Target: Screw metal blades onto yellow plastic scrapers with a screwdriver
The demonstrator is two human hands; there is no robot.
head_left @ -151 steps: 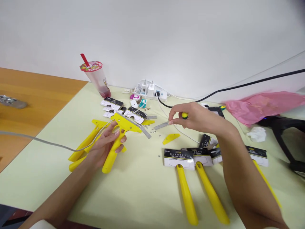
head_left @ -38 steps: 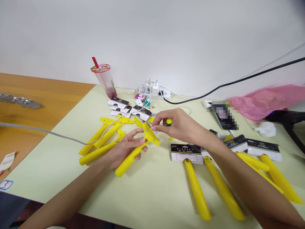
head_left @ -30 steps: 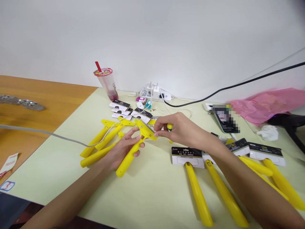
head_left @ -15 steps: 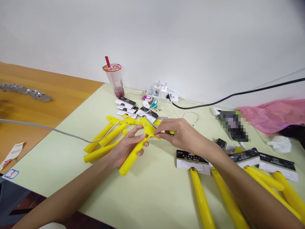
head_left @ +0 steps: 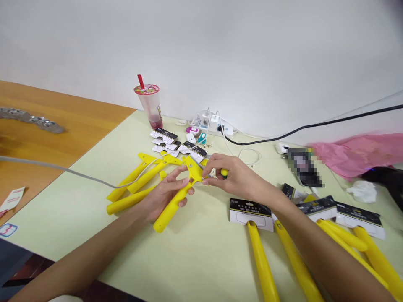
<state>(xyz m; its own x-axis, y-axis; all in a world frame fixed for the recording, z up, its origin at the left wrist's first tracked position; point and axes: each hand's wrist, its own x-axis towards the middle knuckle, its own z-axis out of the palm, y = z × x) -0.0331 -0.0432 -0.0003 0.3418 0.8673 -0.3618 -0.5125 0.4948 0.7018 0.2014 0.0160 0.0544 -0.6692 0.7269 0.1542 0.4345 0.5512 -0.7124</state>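
My left hand (head_left: pixel 166 195) is wrapped around the neck of a yellow scraper (head_left: pixel 171 212), whose wide head points up and away from me. A metal blade edge shows along the head, and one screw (head_left: pixel 190 166) sits in its upper corner. With thumb and forefinger pinched, my right hand (head_left: pixel 231 176) is at the head's lower corner, on a small silver screw (head_left: pixel 202 179). A short yellow-and-dark stub (head_left: pixel 224 173), perhaps a screwdriver handle, pokes out by the right hand's curled fingers. Behind my left hand lie several more yellow scrapers (head_left: pixel 127 182).
Several yellow handles (head_left: pixel 261 260) with black-and-white cards (head_left: pixel 251 214) lie at right. More cards (head_left: pixel 192 150) are stacked at the back, near a power strip (head_left: pixel 214 123) and a drink cup (head_left: pixel 151 107). A white cable (head_left: pixel 75 171) crosses the scrapers. A pink cloth (head_left: pixel 352 153) lies far right.
The view has shifted slightly, so everything sits a little further left. My right fingertips stay at the scraper head's corner, where the silver screw now shows more plainly.
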